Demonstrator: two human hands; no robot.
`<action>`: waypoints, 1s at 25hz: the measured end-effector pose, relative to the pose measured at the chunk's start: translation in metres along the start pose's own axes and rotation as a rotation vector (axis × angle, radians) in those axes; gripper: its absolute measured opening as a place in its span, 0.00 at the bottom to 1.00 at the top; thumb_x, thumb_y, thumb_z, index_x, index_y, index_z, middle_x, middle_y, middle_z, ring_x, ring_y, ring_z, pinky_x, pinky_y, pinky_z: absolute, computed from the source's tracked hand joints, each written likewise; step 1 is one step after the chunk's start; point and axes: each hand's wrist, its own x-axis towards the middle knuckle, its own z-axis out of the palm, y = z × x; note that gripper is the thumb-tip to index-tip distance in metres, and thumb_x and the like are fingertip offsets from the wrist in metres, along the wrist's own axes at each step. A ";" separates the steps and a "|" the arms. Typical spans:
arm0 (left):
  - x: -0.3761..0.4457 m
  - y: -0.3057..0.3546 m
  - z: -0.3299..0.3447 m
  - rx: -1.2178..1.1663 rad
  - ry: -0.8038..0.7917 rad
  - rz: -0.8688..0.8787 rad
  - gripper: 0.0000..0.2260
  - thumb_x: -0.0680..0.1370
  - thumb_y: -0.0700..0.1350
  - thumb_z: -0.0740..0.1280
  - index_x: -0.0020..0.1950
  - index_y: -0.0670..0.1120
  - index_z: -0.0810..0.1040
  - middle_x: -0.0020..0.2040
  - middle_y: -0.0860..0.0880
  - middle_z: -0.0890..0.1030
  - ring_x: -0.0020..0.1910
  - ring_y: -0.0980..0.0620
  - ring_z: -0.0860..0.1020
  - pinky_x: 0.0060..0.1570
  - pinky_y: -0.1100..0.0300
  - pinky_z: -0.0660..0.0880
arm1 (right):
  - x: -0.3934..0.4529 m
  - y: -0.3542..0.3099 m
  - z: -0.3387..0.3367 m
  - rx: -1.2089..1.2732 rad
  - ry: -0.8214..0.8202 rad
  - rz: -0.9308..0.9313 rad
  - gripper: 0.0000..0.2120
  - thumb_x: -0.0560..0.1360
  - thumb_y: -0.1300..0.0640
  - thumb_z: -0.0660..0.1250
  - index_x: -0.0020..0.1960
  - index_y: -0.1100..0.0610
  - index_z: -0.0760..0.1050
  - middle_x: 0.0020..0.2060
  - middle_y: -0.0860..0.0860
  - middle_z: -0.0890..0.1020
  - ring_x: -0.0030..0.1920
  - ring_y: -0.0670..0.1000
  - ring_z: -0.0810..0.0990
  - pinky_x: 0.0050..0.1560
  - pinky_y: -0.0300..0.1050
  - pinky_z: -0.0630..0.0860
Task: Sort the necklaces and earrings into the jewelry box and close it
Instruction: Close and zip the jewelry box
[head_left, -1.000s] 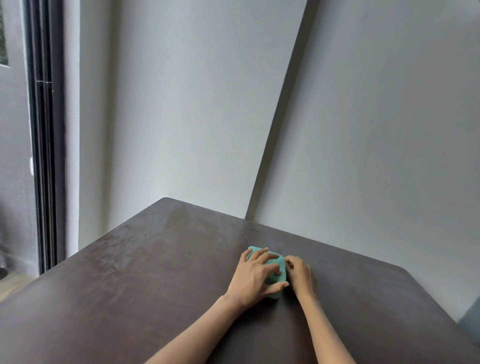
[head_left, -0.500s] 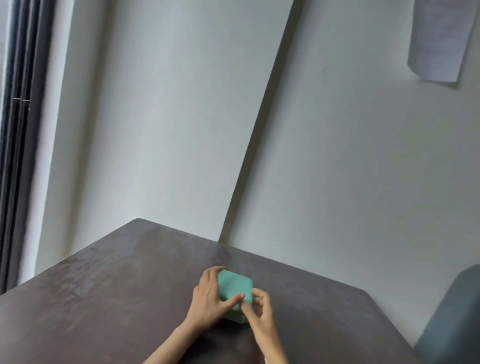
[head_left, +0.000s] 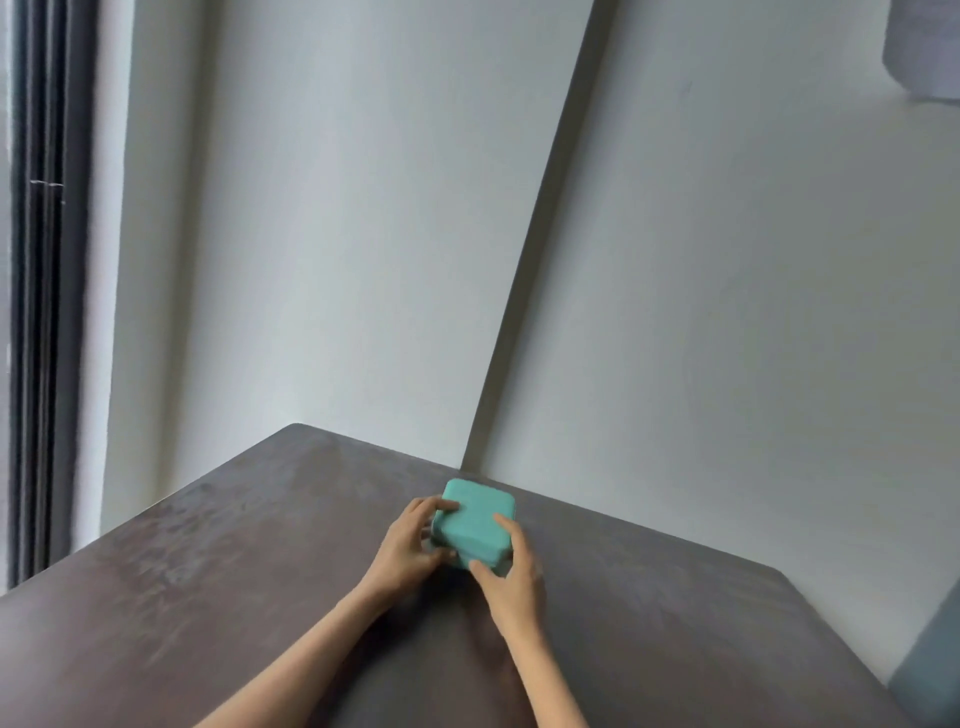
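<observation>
A small teal jewelry box (head_left: 475, 522) with rounded corners sits closed on the dark brown table (head_left: 208, 597), close to the far edge by the wall. My left hand (head_left: 410, 545) grips its left side, fingers curled over the top edge and thumb at the front. My right hand (head_left: 511, 569) holds the front right corner, index finger along the right edge and thumb against the front. No necklaces or earrings are in sight.
White walls stand right behind the table, with a dark vertical strip (head_left: 524, 270) between them. A dark window frame (head_left: 41, 291) is at the far left. A grey-blue chair edge (head_left: 935, 670) shows at the lower right.
My right hand has slid from the box's front to its right front corner, and my left hand has come off the lid to the left side. The camera view has shifted.
</observation>
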 end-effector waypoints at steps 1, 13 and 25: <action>0.011 -0.002 -0.002 0.002 0.028 -0.018 0.25 0.64 0.38 0.72 0.52 0.64 0.75 0.57 0.57 0.74 0.55 0.56 0.77 0.57 0.58 0.76 | 0.013 -0.001 0.007 0.003 0.001 0.024 0.27 0.69 0.58 0.72 0.65 0.45 0.69 0.62 0.47 0.75 0.61 0.52 0.74 0.59 0.42 0.71; 0.100 -0.051 -0.008 0.340 0.220 -0.107 0.16 0.70 0.32 0.65 0.56 0.43 0.71 0.52 0.49 0.66 0.51 0.49 0.70 0.49 0.58 0.70 | 0.119 0.010 0.068 -0.036 -0.066 -0.048 0.22 0.72 0.64 0.67 0.64 0.54 0.68 0.53 0.49 0.68 0.49 0.48 0.71 0.54 0.42 0.73; 0.093 -0.042 0.007 1.026 -0.061 0.184 0.14 0.77 0.47 0.54 0.58 0.45 0.73 0.61 0.45 0.72 0.55 0.44 0.74 0.52 0.53 0.72 | 0.127 0.018 0.076 -0.033 0.050 0.002 0.20 0.69 0.74 0.56 0.58 0.59 0.70 0.49 0.54 0.77 0.53 0.53 0.74 0.50 0.41 0.70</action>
